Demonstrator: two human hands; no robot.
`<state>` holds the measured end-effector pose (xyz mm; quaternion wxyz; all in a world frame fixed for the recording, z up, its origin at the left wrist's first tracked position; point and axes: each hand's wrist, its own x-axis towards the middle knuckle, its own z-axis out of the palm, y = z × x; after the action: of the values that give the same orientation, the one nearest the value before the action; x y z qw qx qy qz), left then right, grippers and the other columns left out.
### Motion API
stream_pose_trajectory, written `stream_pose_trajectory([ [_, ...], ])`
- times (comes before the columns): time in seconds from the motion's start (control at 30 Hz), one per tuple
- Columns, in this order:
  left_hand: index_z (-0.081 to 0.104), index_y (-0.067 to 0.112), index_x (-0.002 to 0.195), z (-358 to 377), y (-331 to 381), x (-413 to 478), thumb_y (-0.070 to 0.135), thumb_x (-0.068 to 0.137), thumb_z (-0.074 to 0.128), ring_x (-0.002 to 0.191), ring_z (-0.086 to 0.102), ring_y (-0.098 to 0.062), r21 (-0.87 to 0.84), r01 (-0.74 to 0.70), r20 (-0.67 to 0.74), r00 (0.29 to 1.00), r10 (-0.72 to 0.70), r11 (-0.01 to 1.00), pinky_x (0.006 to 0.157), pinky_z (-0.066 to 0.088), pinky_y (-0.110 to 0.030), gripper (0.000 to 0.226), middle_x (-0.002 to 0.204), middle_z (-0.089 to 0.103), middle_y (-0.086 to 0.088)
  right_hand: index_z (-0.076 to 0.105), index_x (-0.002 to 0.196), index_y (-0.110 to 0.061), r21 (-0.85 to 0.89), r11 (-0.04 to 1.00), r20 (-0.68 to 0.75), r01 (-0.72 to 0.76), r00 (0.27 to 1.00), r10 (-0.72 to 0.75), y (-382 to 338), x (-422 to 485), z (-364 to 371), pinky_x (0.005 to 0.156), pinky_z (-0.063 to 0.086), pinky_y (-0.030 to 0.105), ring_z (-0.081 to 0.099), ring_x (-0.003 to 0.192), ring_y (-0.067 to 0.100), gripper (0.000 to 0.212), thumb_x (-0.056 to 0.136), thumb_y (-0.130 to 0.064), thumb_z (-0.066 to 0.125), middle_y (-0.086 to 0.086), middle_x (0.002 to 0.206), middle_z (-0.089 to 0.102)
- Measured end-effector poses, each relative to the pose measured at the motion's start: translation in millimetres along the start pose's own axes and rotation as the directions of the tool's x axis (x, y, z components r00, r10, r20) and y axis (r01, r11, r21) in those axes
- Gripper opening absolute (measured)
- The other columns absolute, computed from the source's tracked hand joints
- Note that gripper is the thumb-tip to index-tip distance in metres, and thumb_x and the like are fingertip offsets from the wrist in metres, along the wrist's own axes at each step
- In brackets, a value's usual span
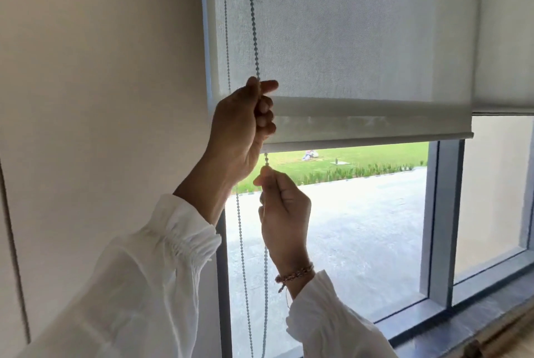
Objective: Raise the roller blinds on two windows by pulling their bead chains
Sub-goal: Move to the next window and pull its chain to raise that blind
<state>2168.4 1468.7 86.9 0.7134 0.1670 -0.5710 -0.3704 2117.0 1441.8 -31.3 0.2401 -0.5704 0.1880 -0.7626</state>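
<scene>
— How many blinds are showing?
— Two: the near roller blind (361,48) and a second blind (508,39) to its right.
— And chains?
— One bead chain (254,25), hanging in two strands.
— Hands?
— Two are showing, left hand (242,126) and right hand (284,207), with one bracelet (294,273).

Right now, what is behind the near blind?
Below the blind's bottom bar, the window shows pavement, a lawn and low plants outside. Higher up the fabric covers the glass. The left hand hides part of the bead chain.
</scene>
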Motion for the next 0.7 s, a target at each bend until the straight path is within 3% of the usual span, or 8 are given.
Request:
stream_pose_trajectory([
  [0.07,0.057,0.013,0.074,7.9,-6.4,-1.2,0.023,0.098,0.036,0.034,0.022,-0.002,0.029,-0.045,-0.057,0.997,0.046,0.999,0.033,0.019,-0.015,0.033,0.041,0.032,0.011,0.061,0.065,-0.037,0.007,1.000,0.018,-0.010,1.000,0.010,0.9,1.5,1.4,0.050,0.026,0.032,0.029,0.043,0.009,0.023,0.084,-0.035,0.049,-0.016,0.042,0.048],
  [0.2,0.046,0.017,0.060,7.3,-10.6,-2.4,0.024,0.097,0.038,0.029,0.021,-0.002,0.008,-0.102,-0.118,0.988,0.102,0.995,0.032,0.015,-0.010,0.039,0.036,0.033,0.011,0.058,0.057,-0.037,-0.004,1.000,0.018,-0.012,1.000,0.012,3.6,9.8,0.2,0.051,0.031,0.033,0.036,0.047,0.011,0.034,0.088,-0.037,0.047,-0.013,0.043,0.046],
  [0.3,0.045,0.017,0.058,-6.1,-18.2,-5.3,0.024,0.097,0.038,0.029,0.020,-0.002,-0.035,-0.114,-0.112,0.988,0.110,0.993,0.033,0.016,-0.009,0.040,0.038,0.032,0.011,0.066,0.067,-0.024,0.123,0.984,-0.043,-0.127,0.990,0.133,-0.1,22.9,-1.5,0.065,0.048,0.033,0.057,0.063,0.010,0.045,0.087,-0.053,0.038,-0.008,0.065,0.064],
  [0.37,0.045,0.016,0.059,-15.3,-27.5,-11.6,0.024,0.097,0.037,0.029,0.021,-0.002,-0.013,-0.109,-0.106,0.989,0.107,0.994,0.033,0.018,-0.008,0.040,0.037,0.033,0.010,0.067,0.077,-0.016,0.236,0.953,-0.068,-0.187,0.976,0.209,-6.2,36.9,-4.0,0.076,0.051,0.034,0.060,0.074,0.011,0.050,0.082,-0.053,0.035,-0.002,0.080,0.068],
  [0.5,0.044,0.016,0.057,-28.6,-52.0,-29.2,0.020,0.096,0.039,0.030,0.022,-0.002,0.045,-0.076,-0.121,0.989,0.081,0.996,0.034,0.018,-0.010,0.039,0.037,0.032,0.010,0.066,0.085,-0.015,0.339,0.917,-0.013,-0.211,0.973,0.229,-28.2,63.7,-2.0,0.079,0.054,0.031,0.063,0.084,0.015,0.036,0.093,-0.038,0.039,0.001,0.086,0.067],
  [0.6,0.038,0.016,0.053,-30.6,-68.9,-42.5,0.011,0.094,0.041,0.033,0.017,-0.003,0.084,-0.040,-0.142,0.989,0.052,0.996,0.036,0.014,-0.013,0.041,0.038,0.027,0.009,0.062,0.092,-0.010,0.378,0.899,0.104,-0.223,0.975,0.198,-44.7,76.7,6.6,0.082,0.053,0.033,0.064,0.082,0.017,0.021,0.095,-0.021,0.045,0.002,0.086,0.064],
  [0.7,0.035,0.015,0.054,-31.8,-80.3,-53.1,0.016,0.095,0.041,0.035,0.015,-0.004,0.095,-0.018,-0.138,0.990,0.031,0.995,0.038,0.012,-0.014,0.041,0.038,0.025,0.010,0.059,0.091,-0.009,0.404,0.880,0.227,-0.251,0.959,0.170,-57.7,84.2,13.3,0.083,0.054,0.037,0.064,0.080,0.020,0.014,0.094,-0.010,0.046,0.006,0.089,0.062],
])
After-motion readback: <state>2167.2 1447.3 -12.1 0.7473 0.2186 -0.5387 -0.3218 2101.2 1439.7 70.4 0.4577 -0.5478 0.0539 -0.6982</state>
